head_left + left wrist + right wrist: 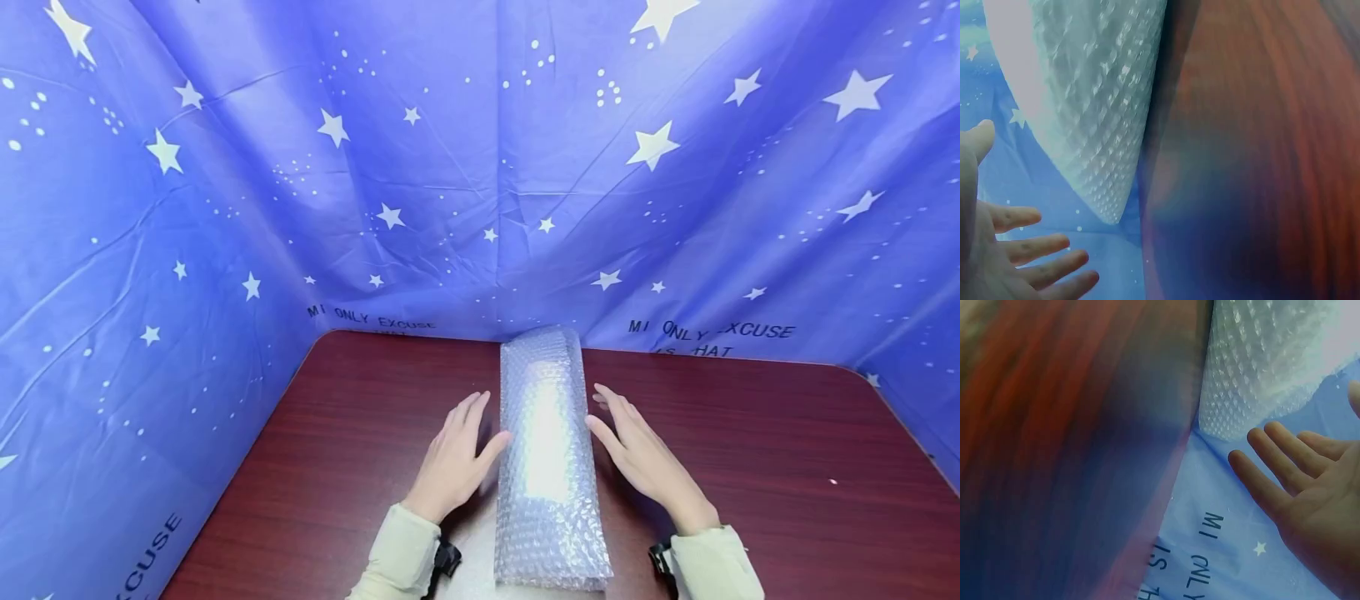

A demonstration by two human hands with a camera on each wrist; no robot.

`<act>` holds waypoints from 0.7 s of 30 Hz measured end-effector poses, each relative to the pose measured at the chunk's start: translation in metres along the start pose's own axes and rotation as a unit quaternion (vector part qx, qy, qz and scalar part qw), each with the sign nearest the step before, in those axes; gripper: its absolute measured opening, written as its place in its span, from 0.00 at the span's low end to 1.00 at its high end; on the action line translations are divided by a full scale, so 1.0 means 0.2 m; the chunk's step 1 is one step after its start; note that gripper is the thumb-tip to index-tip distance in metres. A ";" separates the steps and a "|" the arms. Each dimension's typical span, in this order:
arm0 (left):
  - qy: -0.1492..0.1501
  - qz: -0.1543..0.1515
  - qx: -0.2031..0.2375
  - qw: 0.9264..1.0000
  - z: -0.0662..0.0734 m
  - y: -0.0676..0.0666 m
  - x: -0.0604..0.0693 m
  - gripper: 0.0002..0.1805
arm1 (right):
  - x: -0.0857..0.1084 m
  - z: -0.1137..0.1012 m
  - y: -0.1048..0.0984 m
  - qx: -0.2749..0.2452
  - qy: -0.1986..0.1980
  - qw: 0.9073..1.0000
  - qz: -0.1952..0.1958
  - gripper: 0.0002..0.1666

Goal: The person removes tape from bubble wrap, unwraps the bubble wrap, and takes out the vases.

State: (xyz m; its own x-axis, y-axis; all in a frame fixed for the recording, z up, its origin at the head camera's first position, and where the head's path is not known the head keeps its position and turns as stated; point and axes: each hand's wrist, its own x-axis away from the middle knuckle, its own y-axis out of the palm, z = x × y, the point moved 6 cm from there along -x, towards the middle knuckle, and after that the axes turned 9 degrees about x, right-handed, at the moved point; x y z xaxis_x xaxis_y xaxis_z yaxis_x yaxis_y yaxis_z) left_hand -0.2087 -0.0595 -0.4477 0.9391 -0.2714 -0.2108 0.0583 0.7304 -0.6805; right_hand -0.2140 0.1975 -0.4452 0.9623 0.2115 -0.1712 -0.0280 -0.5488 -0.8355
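A long bundle of clear bubble wrap [550,433] lies lengthwise on the dark red table, its far end close to the back edge. What is inside, if anything, cannot be made out through the glare. On its left side is my left hand [457,458], fingers extended, the thumb tip at the wrap's edge. My right hand [648,458] is on the opposite side with its fingers extended and thumb close to the wrap. In both wrist views, the bubble wrap [1097,94] stands up from the table beside the spread fingers [1291,462], and neither hand grips it.
The wood-grain table [360,400] stretches to both sides of the wrap. A blue curtain [450,167] with white stars and printed words hangs behind the table and along its sides. A tiny pale speck [833,482] lies at the right of the tabletop.
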 end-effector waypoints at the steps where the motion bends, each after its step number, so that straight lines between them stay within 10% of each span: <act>1: 0.003 -0.001 0.004 1.000 0.01 0.00 0.00 0.41 | -0.01 0.00 0.00 0.000 0.000 1.000 -0.001 0.37; 21: 0.010 -0.050 0.066 0.997 0.07 0.10 0.02 0.40 | -0.03 -0.02 0.04 0.019 -0.001 1.000 -0.007 0.27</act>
State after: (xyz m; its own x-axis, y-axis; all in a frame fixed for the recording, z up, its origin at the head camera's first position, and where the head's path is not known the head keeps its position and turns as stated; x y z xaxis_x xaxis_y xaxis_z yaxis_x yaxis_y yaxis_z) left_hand -0.1987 -0.0366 -0.4519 0.9192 -0.3591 -0.1618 0.1967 0.7745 -0.6012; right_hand -0.2185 0.1885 -0.4486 0.9623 0.2194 -0.1606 -0.0255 -0.5154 -0.8565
